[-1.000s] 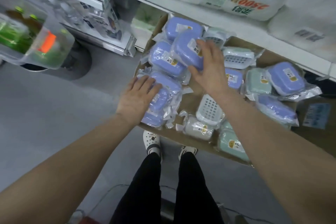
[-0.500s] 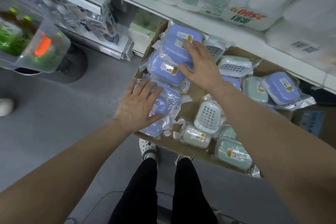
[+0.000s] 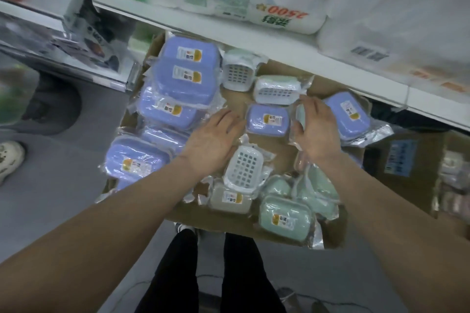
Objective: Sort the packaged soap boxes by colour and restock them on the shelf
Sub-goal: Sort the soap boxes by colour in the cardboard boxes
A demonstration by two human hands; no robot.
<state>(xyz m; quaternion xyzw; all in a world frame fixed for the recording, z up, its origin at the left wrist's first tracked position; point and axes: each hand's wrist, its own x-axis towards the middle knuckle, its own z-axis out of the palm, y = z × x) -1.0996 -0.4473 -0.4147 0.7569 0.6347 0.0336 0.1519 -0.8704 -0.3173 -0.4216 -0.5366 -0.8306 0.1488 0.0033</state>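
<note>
**Sorting under way: one green box in hand, one lilac stray**

Left hand (image 3: pixel 216 140) lies flat with fingers straight, holding nothing, just beside the lone lilac plastic-wrapped soap box (image 3: pixel 267 119). Right hand (image 3: pixel 315 132) has fingers and thumb curled round a pale green wrapped soap box (image 3: pixel 300 115). The lilac stack (image 3: pixel 183 79) fills the left side of the brown cardboard carton (image 3: pixel 282 232), and the other green boxes (image 3: pixel 284 216) sit near right. Recommended: grip the box body, not the slippery film. Carry the green box to its group and slide the stray lilac box left.

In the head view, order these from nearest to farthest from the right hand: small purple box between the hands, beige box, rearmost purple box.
1. Small purple box, just left of the right hand.
2. Beige box, at the front.
3. Rearmost purple box, back left.
</note>
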